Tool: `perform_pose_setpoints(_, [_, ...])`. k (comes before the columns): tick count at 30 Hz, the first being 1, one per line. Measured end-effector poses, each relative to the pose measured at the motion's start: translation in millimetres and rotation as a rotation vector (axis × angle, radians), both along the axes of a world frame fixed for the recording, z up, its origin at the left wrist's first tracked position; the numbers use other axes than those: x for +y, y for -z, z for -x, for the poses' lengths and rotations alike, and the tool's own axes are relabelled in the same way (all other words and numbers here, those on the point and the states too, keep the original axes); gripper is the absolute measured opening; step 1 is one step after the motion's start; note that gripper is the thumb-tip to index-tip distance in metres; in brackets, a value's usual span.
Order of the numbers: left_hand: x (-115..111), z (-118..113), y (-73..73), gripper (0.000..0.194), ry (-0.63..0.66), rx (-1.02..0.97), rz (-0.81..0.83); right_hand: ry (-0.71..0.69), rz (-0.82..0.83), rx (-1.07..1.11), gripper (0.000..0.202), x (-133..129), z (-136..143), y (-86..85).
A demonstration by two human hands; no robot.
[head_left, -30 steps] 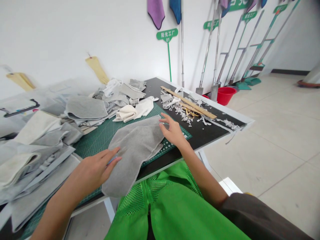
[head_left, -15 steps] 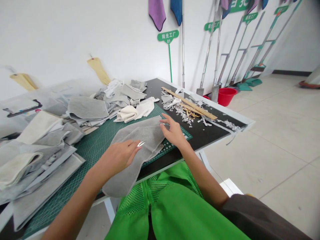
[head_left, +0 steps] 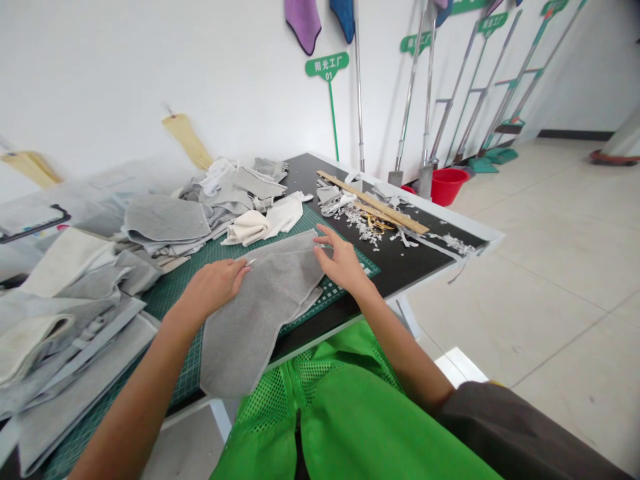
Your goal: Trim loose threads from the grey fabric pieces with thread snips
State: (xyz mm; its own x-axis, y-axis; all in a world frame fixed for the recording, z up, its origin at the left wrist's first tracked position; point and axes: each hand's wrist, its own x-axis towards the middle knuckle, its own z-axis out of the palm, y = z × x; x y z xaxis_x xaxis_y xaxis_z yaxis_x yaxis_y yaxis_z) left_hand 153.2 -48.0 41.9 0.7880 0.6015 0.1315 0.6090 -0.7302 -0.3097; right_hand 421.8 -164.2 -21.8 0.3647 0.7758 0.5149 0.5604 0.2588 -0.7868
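Note:
A grey cloth piece [head_left: 245, 333], layered or folded toward its far end, lies over the table's front edge and hangs down a little. My left hand [head_left: 215, 283] is closed at the cloth's left edge, around small silver thread snips [head_left: 251, 262]; only their bright tips show, the rest being hidden in my fingers. At the far right corner of the cloth, my right hand [head_left: 343, 260] has its fingers curled about the edge, thumb and forefinger on it. Beneath the cloth is a green cutting mat [head_left: 200, 257].
Grey and cream cloth pieces [head_left: 167, 220] are heaped left and behind. Wooden rulers [head_left: 373, 200] lie among white scraps [head_left: 367, 230] at the table's right. Past the table stand a red bucket [head_left: 447, 185] and several mops and brooms against the wall.
My left hand with the snips has moved left and away from me, from over the cloth's middle to its left edge. My right hand stays at the far corner.

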Motion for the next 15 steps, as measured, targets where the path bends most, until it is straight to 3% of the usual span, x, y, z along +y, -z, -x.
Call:
perform_pose_setpoints(3, [4.8, 22.9, -2.0, 0.054, -0.022, -0.026, 0.009, -0.004, 0.003, -0.001, 0.054, -0.1, 0.1, 0.0])
perform_pose_setpoints(6, [-4.4, 44.9, -3.0, 0.057, -0.026, -0.052, 0.028, 0.002, 0.0, -0.008, 0.053, -0.2, 0.4, -0.2])
perform_pose_setpoints(12, [-55.6, 87.0, 0.9, 0.047, -0.006, -0.065, 0.064, 0.005, -0.001, -0.008, 0.052, -0.2, 0.5, -0.4])
perform_pose_setpoints(15, [-87.5, 99.2, 4.0, 0.043, 0.064, -0.104, 0.119, 0.001, -0.007, -0.012, 0.052, -0.4, 0.2, -0.5])
